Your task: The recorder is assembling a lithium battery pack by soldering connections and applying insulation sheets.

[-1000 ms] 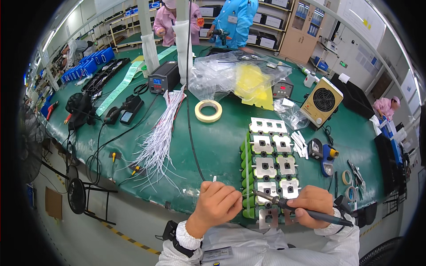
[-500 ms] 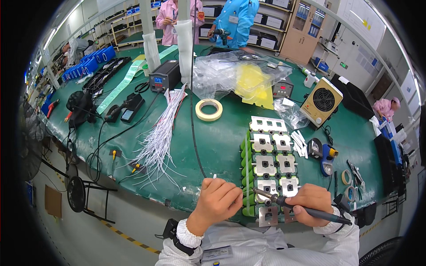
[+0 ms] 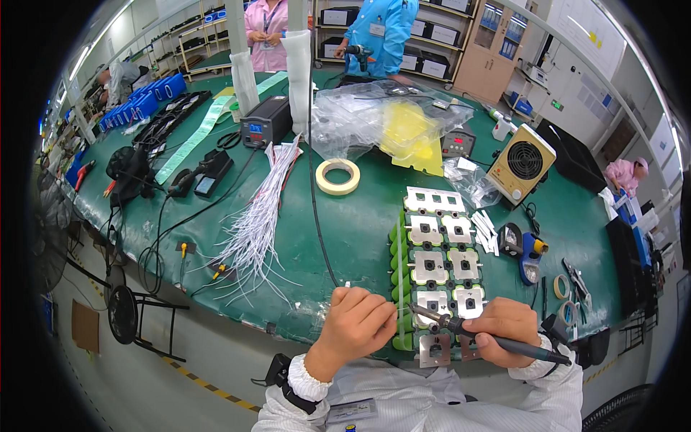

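My right hand [image 3: 504, 333] is closed around the dark handle of a soldering iron [image 3: 534, 351]. Its metal tip points left and lies at a nickel plate near the front of a battery pack [image 3: 430, 265]. Green cells line the pack's left side, with silvery plates in two columns on top. Just left of the pack, my left hand [image 3: 354, 325] is closed with fingers pinched together. A thin wire seems to run from its fingertips toward the iron's tip; the grip itself is mostly hidden. A black cable [image 3: 320, 237] drops down behind that hand.
A bundle of white wires [image 3: 259, 209] and a roll of tape [image 3: 337, 177] lie left of the pack. To the right stand a fan-like blower [image 3: 522, 167] and an iron holder [image 3: 531, 258]. Plastic sheets [image 3: 360, 119] cover the far side; two people stand beyond.
The left hand has shifted very slightly right, toward the iron's tip. My right hand and the soldering iron hold nearly the same place. The far person in pink has lowered their hands.
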Available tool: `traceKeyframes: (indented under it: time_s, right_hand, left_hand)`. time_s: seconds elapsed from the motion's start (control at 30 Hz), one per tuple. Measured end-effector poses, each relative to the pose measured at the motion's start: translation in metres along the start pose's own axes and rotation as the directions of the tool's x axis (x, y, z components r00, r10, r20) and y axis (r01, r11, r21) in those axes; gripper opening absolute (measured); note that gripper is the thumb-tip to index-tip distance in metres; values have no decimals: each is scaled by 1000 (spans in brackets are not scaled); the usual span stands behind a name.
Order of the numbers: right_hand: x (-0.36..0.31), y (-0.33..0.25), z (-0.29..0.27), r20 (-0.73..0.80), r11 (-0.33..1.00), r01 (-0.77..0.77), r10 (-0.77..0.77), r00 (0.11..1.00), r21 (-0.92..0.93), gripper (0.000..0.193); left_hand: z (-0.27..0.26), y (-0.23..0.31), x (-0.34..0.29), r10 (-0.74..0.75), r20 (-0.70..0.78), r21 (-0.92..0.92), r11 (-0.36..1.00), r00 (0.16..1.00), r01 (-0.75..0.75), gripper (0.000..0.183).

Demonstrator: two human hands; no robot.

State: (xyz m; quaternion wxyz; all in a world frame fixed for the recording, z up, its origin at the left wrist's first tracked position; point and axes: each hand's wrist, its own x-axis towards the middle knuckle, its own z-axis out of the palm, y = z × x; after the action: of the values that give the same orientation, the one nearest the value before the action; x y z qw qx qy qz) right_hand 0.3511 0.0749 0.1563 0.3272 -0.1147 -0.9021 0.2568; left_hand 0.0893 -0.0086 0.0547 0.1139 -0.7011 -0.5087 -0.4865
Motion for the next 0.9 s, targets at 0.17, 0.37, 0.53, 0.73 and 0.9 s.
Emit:
traceKeyframes:
  time_s: [0.17, 0.37, 0.53, 0.73, 0.9]
  right_hand:
    - [0, -1, -1, 8, 1000, 16, -16, 1000, 4, 18]
    - [1, -1, -2, 17, 1000, 12, -12, 1000, -3, 18]
    - [0, -1, 0, 15, 1000, 8, -8, 1000, -5, 18]
    - [-2, 1, 0, -38, 1000, 1, -1, 999, 6, 19]
    - [-4, 3, -5, -62, 999, -55, 55, 997, 2, 19]
  left_hand:
    - [2, 3, 2, 6, 3, 0, 1000, 1000, -7, 18]
    - [4, 1, 1, 6, 13, 2, 1000, 1000, -6, 18]
    - [-6, 1, 0, -1, -36, 22, 1000, 999, 2, 19]
    - [-24, -1, -7, -31, -89, 76, 996, 996, 37, 18]
    - [-25, -5, -14, -53, -95, 96, 993, 994, 62, 18]
